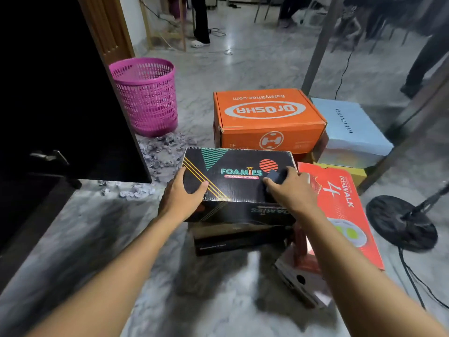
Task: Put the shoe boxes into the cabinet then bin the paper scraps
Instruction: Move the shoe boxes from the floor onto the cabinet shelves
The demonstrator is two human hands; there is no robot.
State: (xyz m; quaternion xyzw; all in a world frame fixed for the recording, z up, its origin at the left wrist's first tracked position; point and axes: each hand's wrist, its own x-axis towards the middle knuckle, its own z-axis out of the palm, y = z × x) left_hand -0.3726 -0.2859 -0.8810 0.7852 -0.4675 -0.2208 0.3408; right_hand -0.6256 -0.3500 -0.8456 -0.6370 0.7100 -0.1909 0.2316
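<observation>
A black Foamies shoe box (238, 171) sits on top of a dark flat box (240, 239) on the marble floor. My left hand (181, 198) grips its left end, thumb on the lid. My right hand (289, 188) grips its right end over the lid. Behind it stands an orange shoe box (267, 117), with a pale blue box (349, 127) stacked on a yellow one to the right. A red GoWalk box (345, 210) lies at the right. Grey paper scraps (160, 152) litter the floor by a pink mesh bin (145, 96). The dark cabinet (56, 93) stands open at left.
A black fan base (401, 222) with a trailing cable stands at the right. A metal table leg (318, 45) rises behind the boxes. People's legs and chairs are at the far end of the room. Another box (301, 285) lies under the red one.
</observation>
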